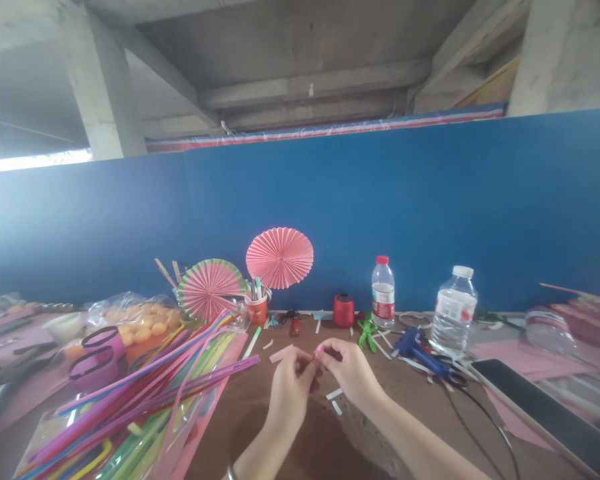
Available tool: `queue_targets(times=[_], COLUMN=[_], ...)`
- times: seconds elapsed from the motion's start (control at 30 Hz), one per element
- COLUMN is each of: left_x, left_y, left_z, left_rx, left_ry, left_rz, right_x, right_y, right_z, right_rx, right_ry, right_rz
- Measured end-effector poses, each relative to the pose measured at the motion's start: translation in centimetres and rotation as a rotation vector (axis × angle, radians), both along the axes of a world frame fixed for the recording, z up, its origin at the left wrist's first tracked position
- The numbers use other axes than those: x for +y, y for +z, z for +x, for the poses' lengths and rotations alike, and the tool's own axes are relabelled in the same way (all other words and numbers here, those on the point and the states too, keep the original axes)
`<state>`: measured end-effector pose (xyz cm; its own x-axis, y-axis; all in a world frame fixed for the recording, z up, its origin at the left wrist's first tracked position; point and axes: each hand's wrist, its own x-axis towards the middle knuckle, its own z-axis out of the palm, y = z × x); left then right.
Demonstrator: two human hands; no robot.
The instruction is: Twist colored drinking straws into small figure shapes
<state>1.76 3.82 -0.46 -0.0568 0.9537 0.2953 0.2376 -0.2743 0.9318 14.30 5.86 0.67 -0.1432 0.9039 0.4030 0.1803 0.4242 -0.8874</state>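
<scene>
Near the middle of the table, my left hand (289,383) and my right hand (353,372) meet at the fingertips, both closed in a pinch. Between them shows a small pink piece (320,349), perhaps paper; most of it is hidden by the fingers. Just behind my left hand is a pink paper strip (281,354); whether it touches the fingers I cannot tell. Short white paper strips (336,405) lie on the brown tabletop (250,413) below my hands. Two pleated pink paper rosettes, one round and plain (280,259), the other green-edged (213,290), stand at the back.
Colourful pipe cleaners (130,400) spread over the left side, near a purple ribbon roll (97,360). Behind stand a red cup of pens (257,310), a red spool (344,311) and water bottles (454,312). A blue glue gun (423,352) and a phone (545,407) lie right.
</scene>
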Motion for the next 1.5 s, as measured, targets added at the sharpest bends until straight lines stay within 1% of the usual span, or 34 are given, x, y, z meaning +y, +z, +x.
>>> queue_targets(times=[0.1, 0.2, 0.3, 0.43, 0.57, 0.67, 0.77, 0.93, 1.03, 1.13, 1.2, 1.27, 1.33, 1.43, 1.5], left_x=[-0.6, -0.7, -0.5, -0.4, -0.4, -0.4, -0.4, -0.6, -0.6, -0.6, -0.6, -0.5, -0.4, -0.2, 0.1], left_y=[0.1, 0.3, 0.5, 0.5, 0.1, -0.1, 0.1, 0.3, 0.1, 0.1, 0.3, 0.7, 1.6, 3.6, 5.4], left_z=[-0.2, -0.6, -0.9, -1.1, -1.2, -1.4, -1.4, -1.3, -1.4, -1.5, -1.5, -1.4, -1.5, -2.7, -4.7], left_rx=[0.152, 0.321, 0.452, 0.552, 0.628, 0.679, 0.717, 0.696, 0.62, 0.497, 0.452, 0.462, 0.511, 0.622, 0.705], left_ry=[0.07, 0.084, 0.097, 0.116, 0.141, 0.175, 0.173, 0.154, 0.151, 0.132, 0.113, 0.123, 0.152, 0.2, 0.262], left_rz=[0.162, 0.324, 0.462, 0.568, 0.636, 0.653, 0.669, 0.627, 0.561, 0.438, 0.366, 0.335, 0.339, 0.345, 0.316], right_x=[-0.2, -0.3, -0.5, -0.7, -0.9, -1.2, -1.4, -1.7, -1.7, -1.6, -1.5, -1.4, -1.4, -1.6, -1.9], right_y=[0.1, 0.0, -0.1, -0.5, -0.8, -0.8, -0.7, -0.6, -0.6, -0.8, -1.1, -1.5, -2.0, -2.7, -3.2], right_z=[-0.3, -0.7, -0.9, -1.2, -1.6, -1.8, -1.8, -1.9, -2.0, -2.0, -1.9, -1.9, -2.0, -2.4, -2.8], right_rx=[0.071, 0.163, 0.269, 0.352, 0.416, 0.439, 0.441, 0.473, 0.46, 0.482, 0.532, 0.573, 0.564, 0.482, 0.412], right_ry=[-0.038, -0.063, -0.053, -0.072, -0.101, -0.119, -0.121, -0.141, -0.133, -0.065, -0.034, -0.034, -0.052, -0.07, -0.07], right_rz=[-0.05, -0.117, -0.148, -0.128, -0.119, -0.108, -0.104, -0.101, -0.096, -0.116, -0.136, -0.158, -0.191, -0.211, -0.182])
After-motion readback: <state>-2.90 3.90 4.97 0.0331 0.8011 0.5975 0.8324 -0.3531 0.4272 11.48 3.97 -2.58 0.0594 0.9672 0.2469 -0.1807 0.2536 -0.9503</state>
